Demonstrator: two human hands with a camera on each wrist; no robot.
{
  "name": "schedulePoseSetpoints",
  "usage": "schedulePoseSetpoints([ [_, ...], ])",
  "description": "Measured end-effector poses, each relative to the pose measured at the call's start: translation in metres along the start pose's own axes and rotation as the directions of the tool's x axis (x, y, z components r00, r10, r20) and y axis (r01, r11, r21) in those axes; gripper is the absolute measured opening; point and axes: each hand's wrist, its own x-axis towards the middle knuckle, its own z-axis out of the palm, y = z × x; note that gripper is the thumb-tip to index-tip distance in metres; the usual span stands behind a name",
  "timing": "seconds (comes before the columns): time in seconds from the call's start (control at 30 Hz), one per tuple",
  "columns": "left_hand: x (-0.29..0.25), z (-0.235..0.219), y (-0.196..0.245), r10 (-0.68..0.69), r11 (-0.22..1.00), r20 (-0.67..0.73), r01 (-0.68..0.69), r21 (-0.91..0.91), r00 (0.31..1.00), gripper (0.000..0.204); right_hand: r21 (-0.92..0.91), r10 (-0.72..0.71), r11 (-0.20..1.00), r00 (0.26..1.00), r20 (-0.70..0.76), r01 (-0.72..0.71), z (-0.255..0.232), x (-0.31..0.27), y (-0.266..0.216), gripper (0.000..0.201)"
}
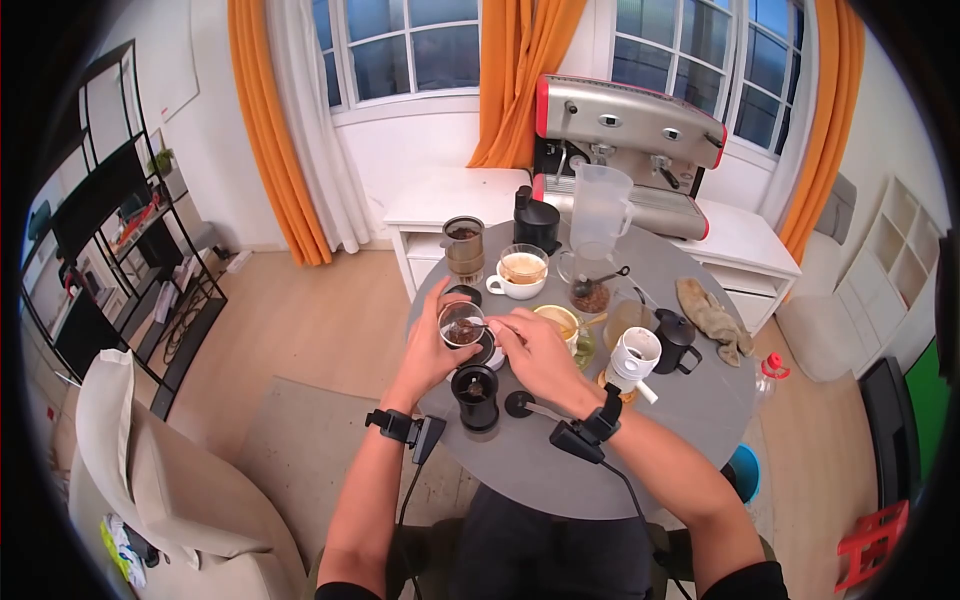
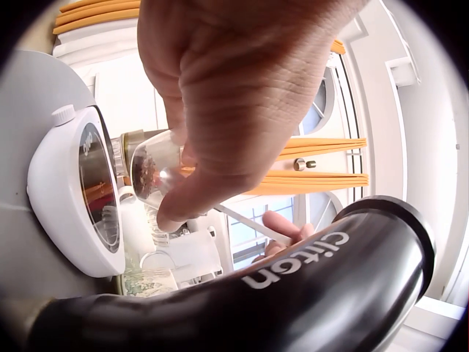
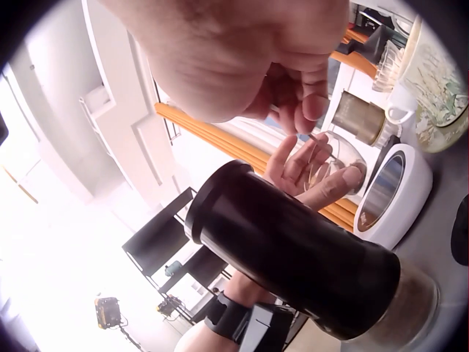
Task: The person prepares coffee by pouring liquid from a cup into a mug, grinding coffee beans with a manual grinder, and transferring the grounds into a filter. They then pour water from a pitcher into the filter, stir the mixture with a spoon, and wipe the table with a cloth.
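Observation:
My left hand (image 1: pixel 428 345) grips a small clear glass cup (image 1: pixel 463 334) with brown bits in it, the thumb and fingers on opposite sides. My right hand (image 1: pixel 545 355) pinches a thin metal spoon (image 2: pixel 253 224) by its handle, and its far end reaches into the cup. Below the cup sits a white round scale (image 2: pixel 55 183) with a dark glossy face. Nearest to me stands a black grinder (image 1: pixel 475 405) with an open top and dark contents inside. In both wrist views its black body covers part of the scene.
Behind the hands are a brown-tinted canister (image 1: pixel 465 258), a white cup (image 1: pixel 518 285), a black lidded pot (image 1: pixel 536 220) and a clear plastic jug (image 1: pixel 600 205). To the right stand a white ceramic cup (image 1: pixel 634 356), a small black pot (image 1: pixel 678 340) and a crumpled cloth (image 1: pixel 712 318). A black crank (image 1: pixel 520 404) lies beside the grinder.

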Motion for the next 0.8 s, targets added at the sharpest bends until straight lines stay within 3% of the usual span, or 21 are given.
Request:
schedulePoseSetpoints([
  [0.1,0.004,-0.006,0.018,-0.043,0.995,-0.028,0.040,-0.091,0.999,0.113,0.045,-0.013,0.999,1.000,-0.013,0.014,-0.005,-0.007,0.001,0.029],
  [0.23,0.005,-0.009,0.023,-0.007,0.996,-0.050,0.003,-0.088,0.999,0.112,0.198,-0.020,0.977,0.963,-0.268,0.075,-0.013,-0.003,-0.018,0.034],
  [0.33,0.009,-0.013,0.033,0.018,0.995,-0.069,-0.025,-0.092,0.997,0.113,0.291,0.077,0.954,0.882,-0.464,0.070,-0.026,0.016,-0.030,0.040],
  [0.43,0.012,-0.021,0.051,0.029,0.992,-0.083,-0.038,-0.117,0.996,0.115,0.468,0.099,0.849,0.795,-0.598,0.246,-0.040,0.042,-0.017,0.041],
  [0.5,0.014,-0.026,0.059,0.055,0.988,-0.093,-0.068,-0.142,0.994,0.116,0.504,0.221,0.863,0.875,-0.430,0.030,-0.060,0.041,-0.028,0.040],
  [0.6,0.011,-0.029,0.084,0.084,0.986,-0.075,-0.094,-0.141,0.994,0.117,0.446,0.351,0.852,0.931,-0.101,-0.273,-0.068,0.039,-0.047,0.041],
  [0.7,0.007,-0.024,0.097,0.141,0.982,-0.036,-0.145,-0.124,0.989,0.116,0.334,0.456,0.776,0.842,0.288,-0.534,-0.063,0.035,-0.050,0.043],
  [0.8,0.005,-0.020,0.102,0.206,0.978,0.002,-0.206,-0.006,0.978,0.115,0.401,0.415,0.731,0.827,0.380,-0.552,-0.057,0.033,-0.036,0.040],
])
